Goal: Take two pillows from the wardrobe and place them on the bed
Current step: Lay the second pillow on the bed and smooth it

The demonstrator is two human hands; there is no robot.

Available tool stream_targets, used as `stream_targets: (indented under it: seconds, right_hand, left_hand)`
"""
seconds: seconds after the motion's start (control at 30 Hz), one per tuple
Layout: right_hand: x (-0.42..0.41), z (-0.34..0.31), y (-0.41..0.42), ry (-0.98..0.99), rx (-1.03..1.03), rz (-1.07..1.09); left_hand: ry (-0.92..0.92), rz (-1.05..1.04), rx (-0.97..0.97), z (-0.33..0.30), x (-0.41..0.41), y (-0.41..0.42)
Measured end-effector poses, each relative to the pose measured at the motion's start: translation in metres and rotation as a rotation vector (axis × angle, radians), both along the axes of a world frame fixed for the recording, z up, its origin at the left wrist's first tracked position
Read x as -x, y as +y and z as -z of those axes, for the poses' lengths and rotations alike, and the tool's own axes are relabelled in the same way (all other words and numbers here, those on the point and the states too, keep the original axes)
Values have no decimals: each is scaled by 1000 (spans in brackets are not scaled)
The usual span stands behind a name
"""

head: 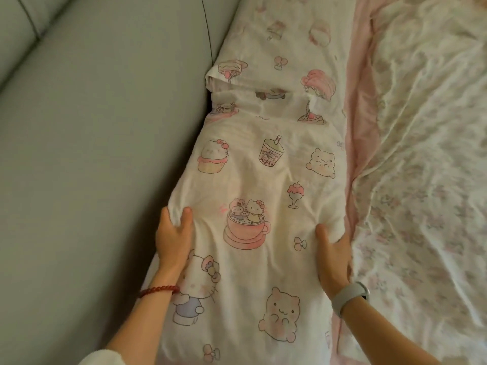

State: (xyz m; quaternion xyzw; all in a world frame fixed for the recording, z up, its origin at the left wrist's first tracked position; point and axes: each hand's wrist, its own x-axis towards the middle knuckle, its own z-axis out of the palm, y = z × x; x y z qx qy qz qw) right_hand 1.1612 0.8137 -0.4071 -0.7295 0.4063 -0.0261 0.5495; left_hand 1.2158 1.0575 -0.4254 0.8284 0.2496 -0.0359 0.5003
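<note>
Two white pillows with pink cartoon prints lie end to end on the bed along the headboard. The near pillow (253,212) fills the middle of the view; the far pillow (284,40) lies beyond it, and their ends touch. My left hand (172,237), with a red bead bracelet on the wrist, grips the near pillow's left edge, thumb on top. My right hand (332,256), with a white watch on the wrist, holds the same pillow's right edge, fingers tucked under the side.
A grey-green padded headboard (92,127) runs along the left, right against the pillows. A pink sheet strip (361,106) and a crumpled floral quilt (427,154) cover the bed to the right.
</note>
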Motion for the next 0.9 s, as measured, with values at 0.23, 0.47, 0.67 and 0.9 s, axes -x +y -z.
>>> stream_targets:
  seconds: [0.23, 0.47, 0.67, 0.9]
  right_hand:
    - [-9, -22, 19, -106, -34, 46]
    - [2, 36, -5, 170, -281, -41]
    - [27, 54, -3, 279, -247, -113]
    - [46, 14, 13, 101, 145, -14]
  left_hand:
    - [-50, 46, -74, -21, -22, 29]
    - [318, 166, 129, 35, -28, 33]
    - [386, 118, 119, 42, 13, 53]
    - [172, 62, -8, 10, 44, 50]
